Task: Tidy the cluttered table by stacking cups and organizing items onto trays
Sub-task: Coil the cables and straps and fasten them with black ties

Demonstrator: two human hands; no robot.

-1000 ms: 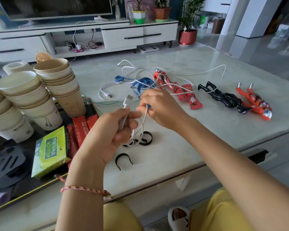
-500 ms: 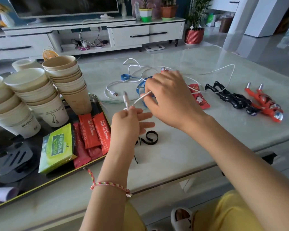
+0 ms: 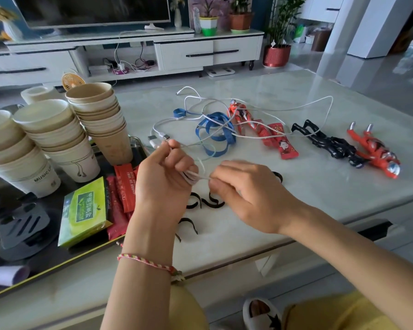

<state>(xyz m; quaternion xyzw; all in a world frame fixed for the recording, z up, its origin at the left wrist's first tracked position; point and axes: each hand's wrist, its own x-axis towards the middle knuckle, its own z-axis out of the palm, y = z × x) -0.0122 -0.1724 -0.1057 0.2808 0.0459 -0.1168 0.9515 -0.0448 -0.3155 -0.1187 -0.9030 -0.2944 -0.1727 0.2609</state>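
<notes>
My left hand [image 3: 163, 177] grips several loops of a white cable [image 3: 194, 175] above the table's front middle. My right hand [image 3: 243, 189] pinches the same cable just to the right of the loops. The rest of the cable [image 3: 260, 108] trails back across the table, tangled with a blue strap [image 3: 215, 134]. Stacks of paper cups [image 3: 100, 115] stand on a dark tray [image 3: 45, 265] at the left, beside a green box [image 3: 84, 210] and red packets [image 3: 122, 194].
Black cable ties [image 3: 202, 203] lie under my hands. A red toy figure [image 3: 241, 115], a red packet [image 3: 284, 144], a black figure [image 3: 329, 141] and another red figure [image 3: 374, 151] lie on the marble table [image 3: 296, 186]. A grey stand [image 3: 19, 225] sits on the tray.
My right hand reached out towards the cable tangle, then came back near my left hand. The left hand now holds more cable loops and has turned its knuckles upward.
</notes>
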